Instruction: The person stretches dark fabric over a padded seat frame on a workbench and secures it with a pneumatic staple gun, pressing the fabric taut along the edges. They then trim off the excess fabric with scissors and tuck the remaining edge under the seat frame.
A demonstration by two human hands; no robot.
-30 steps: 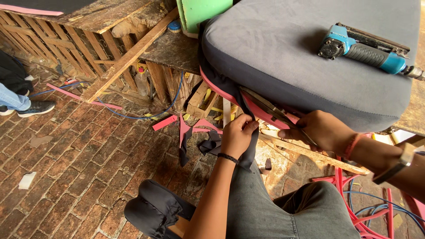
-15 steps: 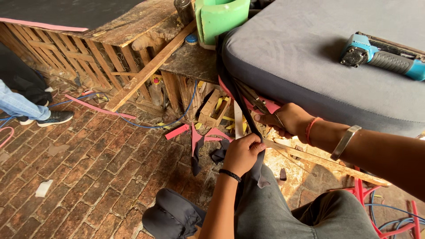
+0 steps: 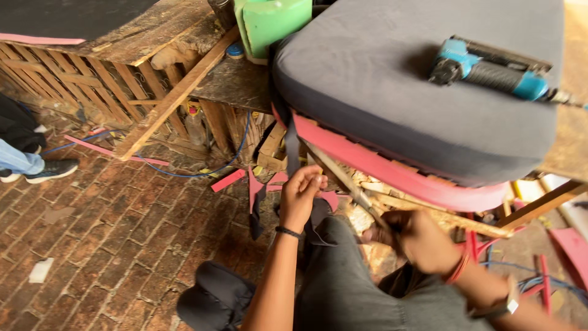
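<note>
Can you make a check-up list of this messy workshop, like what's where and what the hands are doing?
Surface: brick floor, scuffed and dusty.
Job's things: grey seat cushion with a pink underside edge; dark fabric strip hanging from it.
Clutter: pink offcuts, green plastic can, blue power tool lying on the cushion.
Hands: left hand pinches the strip; right hand grips a thin tool, blurred.
Cables: blue cable on the floor.
Surroundings: wooden pallet bench; another person's shoe.

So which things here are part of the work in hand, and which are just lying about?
In use:
- left hand pinching the dark grey fabric strip
- right hand holding a thin tool, blurred
- grey padded seat cushion with pink edge

Lying about:
- blue pneumatic stapler on the cushion
- green plastic canister
- pink offcuts on the brick floor
</note>
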